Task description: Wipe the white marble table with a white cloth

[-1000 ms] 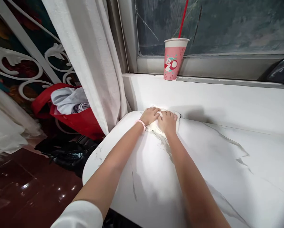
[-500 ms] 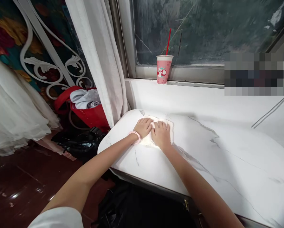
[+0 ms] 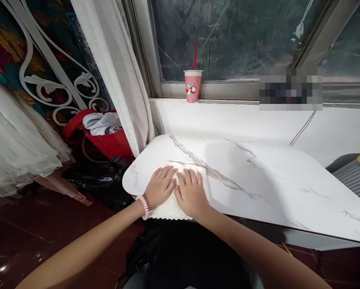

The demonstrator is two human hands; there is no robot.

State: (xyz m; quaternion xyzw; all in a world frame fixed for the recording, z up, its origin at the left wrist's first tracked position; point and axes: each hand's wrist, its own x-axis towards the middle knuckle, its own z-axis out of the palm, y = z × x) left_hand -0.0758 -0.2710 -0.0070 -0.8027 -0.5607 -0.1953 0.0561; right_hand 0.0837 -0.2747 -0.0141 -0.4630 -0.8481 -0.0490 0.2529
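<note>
A cream-white cloth lies spread at the front edge of the white marbled tabletop, its scalloped border reaching the edge. My left hand, with a pink coil band on the wrist, rests flat on the cloth's left part. Beside it my right hand presses palm down on the right part, fingers stretched forward and slightly spread. The two hands nearly touch at the thumbs. Part of the cloth is hidden under them.
On the window ledge stands a pink paper cup with a red straw. A white curtain hangs at the table's left. Below it are a red bag holding folded cloth and a black bag. A grey ribbed object sits right.
Both hands have drawn the cloth back toward me, from near the wall side of the tabletop to its front edge. The view has shifted a little to the right.
</note>
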